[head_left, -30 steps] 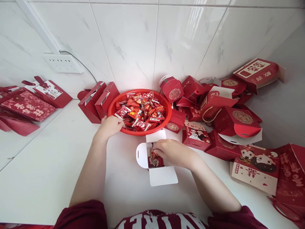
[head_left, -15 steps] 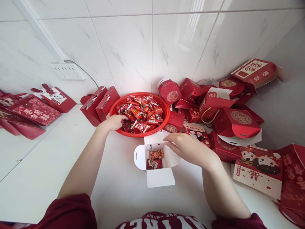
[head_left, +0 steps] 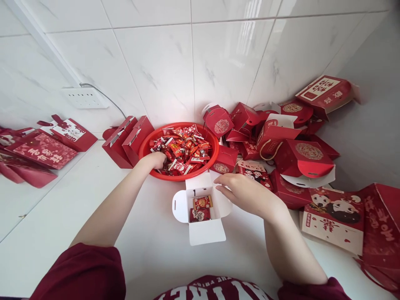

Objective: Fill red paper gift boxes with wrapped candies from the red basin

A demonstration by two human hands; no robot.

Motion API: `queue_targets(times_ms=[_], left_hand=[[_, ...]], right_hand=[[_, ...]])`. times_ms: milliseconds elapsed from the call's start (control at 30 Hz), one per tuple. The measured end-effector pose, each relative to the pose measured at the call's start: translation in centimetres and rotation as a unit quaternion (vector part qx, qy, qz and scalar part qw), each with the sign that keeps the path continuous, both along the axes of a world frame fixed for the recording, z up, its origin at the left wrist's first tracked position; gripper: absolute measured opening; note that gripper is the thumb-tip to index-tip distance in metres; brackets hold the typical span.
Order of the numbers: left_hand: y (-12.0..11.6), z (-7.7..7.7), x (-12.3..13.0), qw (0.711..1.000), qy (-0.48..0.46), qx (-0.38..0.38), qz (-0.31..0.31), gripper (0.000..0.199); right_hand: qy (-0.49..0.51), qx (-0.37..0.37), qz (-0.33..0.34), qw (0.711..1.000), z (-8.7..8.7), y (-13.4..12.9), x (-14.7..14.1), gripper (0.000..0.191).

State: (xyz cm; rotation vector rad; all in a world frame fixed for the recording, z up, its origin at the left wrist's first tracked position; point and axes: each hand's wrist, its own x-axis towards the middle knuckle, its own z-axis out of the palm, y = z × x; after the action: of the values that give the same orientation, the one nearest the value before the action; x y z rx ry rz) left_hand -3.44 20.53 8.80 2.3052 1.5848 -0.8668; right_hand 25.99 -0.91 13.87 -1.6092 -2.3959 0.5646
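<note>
My left hand (head_left: pixel 155 160) reaches into the red basin (head_left: pixel 146 141), its fingers sunk among the wrapped candies (head_left: pixel 184 146) and hidden there. In front of the basin sits a small box (head_left: pixel 207 233), its white inside facing up and its flaps spread. Inside it lie a red-and-gold packet (head_left: pixel 203 202) and a dark red packet (head_left: pixel 200 215). Over the box's right side hovers my right hand (head_left: pixel 242 189), fingers stretched toward the back flap and holding nothing visible; whether they touch the flap I cannot tell.
Red gift boxes (head_left: pixel 308 154) are heaped along the right side. Two folded red boxes (head_left: pixel 120 143) stand left of the basin, with more red bags (head_left: pixel 46 150) farther left. A power socket strip (head_left: pixel 84 98) with a cable is on the tiled wall.
My left hand has pushed deeper among the candies, so its fingers are now covered. The right hand stays by the box. The whole view has shifted slightly.
</note>
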Motion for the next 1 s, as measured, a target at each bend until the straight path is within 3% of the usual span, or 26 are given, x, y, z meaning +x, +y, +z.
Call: queue_targets(times_ms=[367,567,733,800,900,967,1000], left_hand=[[0.1,0.1,1.1,0.999,0.035,0.006,0.026,0.035],[-0.1,0.1,1.2,0.999,-0.003,0.027,0.042,0.036],[-1.7,1.9,-0.3,0.992,-0.105,0.056,0.049,0.013],[-3.3,3.2,-1.2,0.982,-0.157,0.086,0.053,0.015],[-7.1,5.3,-1.7,0.951,-0.251,0.168,0.071,0.026],[-10.0,6.0,-1.0,0.875,-0.433,0.208,0.066,0.027],[-11.5,6.0,-0.4,0.833,-0.515,0.192,0.055,0.028]], right_hand=[[-0.016,0.011,-0.002,1.000,-0.1,-0.1,0.3,0.031],[-0.014,0.009,-0.006,1.000,0.0,-0.2,0.8,0.031],[-0.019,0.002,-0.012,1.000,0.1,-0.2,1.0,0.033],[-0.019,0.001,-0.013,1.000,0.2,-0.2,1.1,0.033],[-0.018,0.004,-0.018,1.000,0.3,-0.1,1.3,0.032],[-0.014,0.005,-0.018,1.000,0.4,0.0,1.3,0.032],[-0.012,0.005,-0.016,1.000,0.4,0.0,1.4,0.031]])
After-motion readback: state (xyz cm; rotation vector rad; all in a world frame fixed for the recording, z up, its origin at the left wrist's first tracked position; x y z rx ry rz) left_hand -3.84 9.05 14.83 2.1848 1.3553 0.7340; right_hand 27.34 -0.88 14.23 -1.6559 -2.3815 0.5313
